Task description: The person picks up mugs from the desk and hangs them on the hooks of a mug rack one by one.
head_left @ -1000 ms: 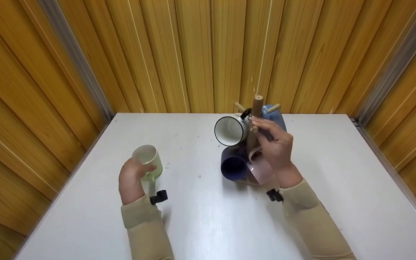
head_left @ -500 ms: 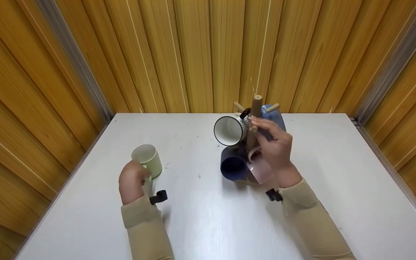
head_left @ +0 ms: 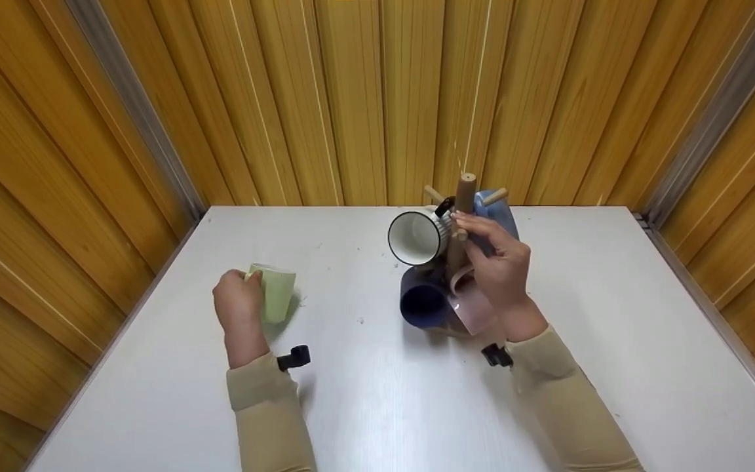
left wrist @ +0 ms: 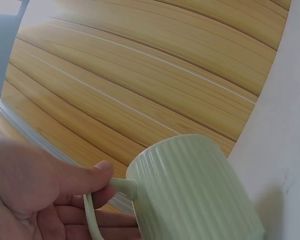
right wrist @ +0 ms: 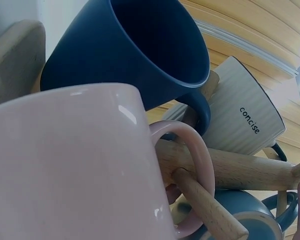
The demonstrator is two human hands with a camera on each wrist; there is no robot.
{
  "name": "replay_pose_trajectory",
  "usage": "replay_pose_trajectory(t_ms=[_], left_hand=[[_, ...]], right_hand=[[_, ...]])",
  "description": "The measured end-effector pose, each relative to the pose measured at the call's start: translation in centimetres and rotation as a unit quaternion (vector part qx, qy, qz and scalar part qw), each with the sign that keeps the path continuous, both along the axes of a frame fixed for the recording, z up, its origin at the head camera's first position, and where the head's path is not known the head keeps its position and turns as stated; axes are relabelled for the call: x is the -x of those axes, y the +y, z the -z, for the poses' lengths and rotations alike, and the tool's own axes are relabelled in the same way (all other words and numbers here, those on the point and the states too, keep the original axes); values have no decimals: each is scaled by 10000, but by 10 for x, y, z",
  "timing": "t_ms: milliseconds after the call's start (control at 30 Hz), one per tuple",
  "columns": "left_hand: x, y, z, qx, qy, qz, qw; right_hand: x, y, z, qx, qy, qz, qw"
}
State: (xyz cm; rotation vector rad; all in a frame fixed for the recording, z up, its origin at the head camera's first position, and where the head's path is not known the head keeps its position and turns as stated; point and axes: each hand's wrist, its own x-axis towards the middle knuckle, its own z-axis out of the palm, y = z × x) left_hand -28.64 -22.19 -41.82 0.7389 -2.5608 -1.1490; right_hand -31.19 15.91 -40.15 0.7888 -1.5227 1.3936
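Note:
My left hand (head_left: 240, 308) holds a ribbed pale green mug (head_left: 277, 295) by its handle (left wrist: 92, 215), thumb against it in the left wrist view. The mug is tilted, over the left side of the table. My right hand (head_left: 503, 265) grips the wooden mug tree (head_left: 466, 191) at its upper post, by a peg; its fingertips are partly hidden. On the tree hang a pink mug (right wrist: 75, 165), a dark blue mug (head_left: 425, 298), a white mug with a black rim (head_left: 415, 238) and a light blue mug (head_left: 501, 213). A peg passes through the pink mug's handle (right wrist: 200, 160).
The mug tree stands right of centre on a white table (head_left: 364, 393). Bare pegs (head_left: 497, 196) stick out near its top. Wood-panelled walls (head_left: 351, 98) rise at the back and both sides. The dark blue mug hangs on the side nearer my left hand.
My left hand has shifted from the upright green mug's near side to holding its handle at the left, and the mug has tipped over at an angle. The right hand has stayed put.

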Motion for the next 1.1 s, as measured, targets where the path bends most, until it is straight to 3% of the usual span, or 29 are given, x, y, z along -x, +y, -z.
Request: replay_pose_trajectory(t_ms=[167,300,467,667,767,933,1100], left_hand=[[-7,5,-10,37,136,186,9997],[-16,13,-23,-58,687,346,9970],[-28,28,-39,-242,1409,647,9876],[-40,52,-53,-466,1777,1353,9736],[-45,64,-57,-556,1956,1789,9626],[-50,84,-59,-683,2225,2682,9348],[-52,100,-59,-758,2219,3391,9111]], right_hand=[[0,0,1,39,17,-35,10000],[0,0,2,57,11,-95,9999],[-1,-1,2,109,8,-138,9998],[-1,-2,2,182,18,-129,9997],[-1,-2,3,187,11,-145,9997],[-2,-3,3,235,-3,-163,9996],[-8,2,2,9,-337,-217,9992]])
